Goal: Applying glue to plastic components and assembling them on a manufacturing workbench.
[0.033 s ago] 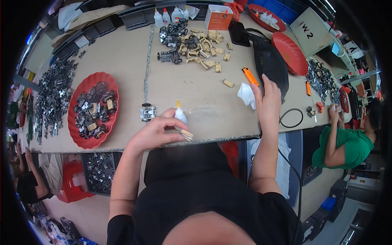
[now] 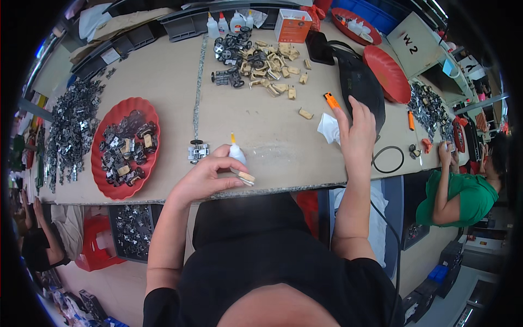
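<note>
My left hand is at the table's near edge, thumb and fingers pinching a small tan plastic piece. Just beyond those fingers is a white glue bottle with a yellow tip. A small wheeled toy chassis lies to the left of that hand. My right hand hovers over the table's right part, fingers apart and nothing seen in them. Its thumb tip is by an orange box cutter; whether they touch I cannot tell. A crumpled white tissue lies beside it.
A red scalloped tray of assembled parts stands left, beside a heap of grey parts. Tan pieces and wheeled chassis are piled at the back. A black bag lies right. A person in green works farther right.
The glue bottle beside my left hand has shifted slightly left. Both hands stay almost where they were, the left still holding the tan piece.
</note>
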Action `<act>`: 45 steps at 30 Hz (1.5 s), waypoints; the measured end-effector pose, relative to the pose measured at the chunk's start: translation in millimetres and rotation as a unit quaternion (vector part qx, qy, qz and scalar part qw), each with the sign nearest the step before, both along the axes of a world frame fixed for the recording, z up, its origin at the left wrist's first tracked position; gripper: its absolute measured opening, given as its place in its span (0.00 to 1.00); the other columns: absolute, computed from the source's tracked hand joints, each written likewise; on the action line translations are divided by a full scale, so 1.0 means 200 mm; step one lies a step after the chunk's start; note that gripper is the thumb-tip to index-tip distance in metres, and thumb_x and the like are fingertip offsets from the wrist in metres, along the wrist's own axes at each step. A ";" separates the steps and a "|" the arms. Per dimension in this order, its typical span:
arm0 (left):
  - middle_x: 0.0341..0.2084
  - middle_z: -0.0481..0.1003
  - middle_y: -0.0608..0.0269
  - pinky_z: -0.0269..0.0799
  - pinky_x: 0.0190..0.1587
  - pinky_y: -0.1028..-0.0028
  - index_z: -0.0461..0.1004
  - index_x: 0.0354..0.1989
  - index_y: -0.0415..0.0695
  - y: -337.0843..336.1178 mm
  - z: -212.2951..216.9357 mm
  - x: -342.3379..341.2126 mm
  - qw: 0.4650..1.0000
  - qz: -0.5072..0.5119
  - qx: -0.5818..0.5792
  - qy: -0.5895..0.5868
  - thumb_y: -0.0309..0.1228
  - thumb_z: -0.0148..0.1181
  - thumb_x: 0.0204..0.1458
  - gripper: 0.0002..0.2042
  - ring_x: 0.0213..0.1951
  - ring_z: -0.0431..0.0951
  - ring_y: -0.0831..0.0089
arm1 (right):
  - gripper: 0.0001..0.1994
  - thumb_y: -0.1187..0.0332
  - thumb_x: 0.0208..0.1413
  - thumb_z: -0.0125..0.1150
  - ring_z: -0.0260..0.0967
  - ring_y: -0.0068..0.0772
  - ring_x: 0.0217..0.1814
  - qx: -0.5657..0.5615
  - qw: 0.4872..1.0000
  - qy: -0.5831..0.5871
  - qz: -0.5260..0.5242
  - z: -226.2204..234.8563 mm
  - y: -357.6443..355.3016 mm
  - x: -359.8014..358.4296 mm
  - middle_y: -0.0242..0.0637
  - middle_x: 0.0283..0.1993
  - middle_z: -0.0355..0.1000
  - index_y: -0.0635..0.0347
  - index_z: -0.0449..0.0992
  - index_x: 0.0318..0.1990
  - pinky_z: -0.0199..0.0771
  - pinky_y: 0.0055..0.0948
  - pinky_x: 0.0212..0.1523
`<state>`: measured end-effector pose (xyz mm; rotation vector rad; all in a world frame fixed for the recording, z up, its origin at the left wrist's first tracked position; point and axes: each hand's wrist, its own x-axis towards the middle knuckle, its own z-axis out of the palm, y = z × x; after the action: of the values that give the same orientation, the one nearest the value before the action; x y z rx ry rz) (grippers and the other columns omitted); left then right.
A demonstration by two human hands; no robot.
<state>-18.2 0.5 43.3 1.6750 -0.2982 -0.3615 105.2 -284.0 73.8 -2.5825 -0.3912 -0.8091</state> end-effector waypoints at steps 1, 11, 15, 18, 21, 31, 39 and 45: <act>0.43 0.66 0.60 0.59 0.54 0.70 0.76 0.35 0.41 0.03 -0.02 -0.01 0.999 0.042 0.019 -0.006 0.23 0.66 0.40 0.12 0.49 0.65 0.68 | 0.17 0.62 0.52 0.56 0.65 0.45 0.47 0.037 0.997 0.014 0.064 0.01 0.05 0.07 0.45 0.42 0.70 0.63 0.72 0.46 0.64 0.36 0.48; 0.43 0.64 0.62 0.64 0.50 0.73 0.75 0.38 0.42 0.06 -0.15 0.03 0.993 0.089 -0.059 -0.055 0.21 0.63 0.43 0.12 0.47 0.67 0.72 | 0.25 0.49 0.49 0.56 0.63 0.44 0.56 0.103 0.962 0.171 0.184 -0.40 0.57 1.19 0.45 0.52 0.68 0.54 0.71 0.51 0.60 0.34 0.56; 0.44 0.64 0.60 0.63 0.52 0.71 0.75 0.37 0.43 0.06 -0.13 0.04 0.995 0.081 -0.032 -0.054 0.22 0.65 0.41 0.13 0.48 0.66 0.68 | 0.22 0.49 0.49 0.55 0.56 0.42 0.62 -0.012 0.965 0.156 0.212 -0.44 0.67 1.28 0.37 0.58 0.63 0.43 0.72 0.51 0.54 0.36 0.61; 0.38 0.66 0.62 0.61 0.49 0.71 0.75 0.37 0.45 0.07 -0.15 0.03 0.993 0.085 -0.039 -0.068 0.23 0.64 0.42 0.12 0.45 0.66 0.67 | 0.18 0.52 0.51 0.53 0.56 0.40 0.61 -0.038 0.912 0.203 0.354 -0.44 0.68 1.23 0.35 0.58 0.63 0.40 0.73 0.50 0.53 0.36 0.61; 0.44 0.66 0.58 0.62 0.51 0.69 0.76 0.37 0.44 0.10 -0.15 0.04 0.995 0.063 -0.001 -0.073 0.25 0.66 0.40 0.13 0.49 0.66 0.65 | 0.15 0.59 0.50 0.57 0.64 0.34 0.55 -0.010 0.836 0.285 0.468 -0.31 0.67 1.13 0.37 0.51 0.69 0.49 0.76 0.46 0.62 0.31 0.56; 0.41 0.66 0.60 0.61 0.50 0.71 0.75 0.38 0.45 0.10 -0.14 0.06 0.996 0.044 -0.028 -0.079 0.24 0.64 0.43 0.12 0.47 0.66 0.66 | 0.28 0.47 0.42 0.63 0.64 0.42 0.52 0.126 0.943 0.203 0.233 -0.32 1.12 1.36 0.46 0.53 0.63 0.55 0.73 0.48 0.64 0.33 0.52; 0.44 0.68 0.59 0.63 0.49 0.70 0.77 0.37 0.46 0.10 -0.16 0.06 0.995 0.059 -0.031 -0.073 0.27 0.67 0.40 0.13 0.47 0.67 0.66 | 0.18 0.60 0.39 0.66 0.62 0.39 0.50 0.060 0.897 0.215 0.382 -0.38 1.19 1.25 0.40 0.46 0.62 0.54 0.73 0.39 0.62 0.31 0.53; 0.44 0.68 0.60 0.65 0.46 0.72 0.77 0.37 0.46 0.10 -0.16 0.05 0.996 0.060 -0.049 -0.046 0.27 0.67 0.40 0.13 0.45 0.67 0.68 | 0.17 0.55 0.42 0.67 0.62 0.35 0.51 -0.058 0.769 0.312 0.555 -0.13 1.14 0.98 0.38 0.43 0.65 0.55 0.75 0.36 0.63 0.30 0.51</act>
<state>-8.5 20.4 10.5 1.6080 -0.2777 -0.1778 301.5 -56.6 47.8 -1.9467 -1.5200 0.4920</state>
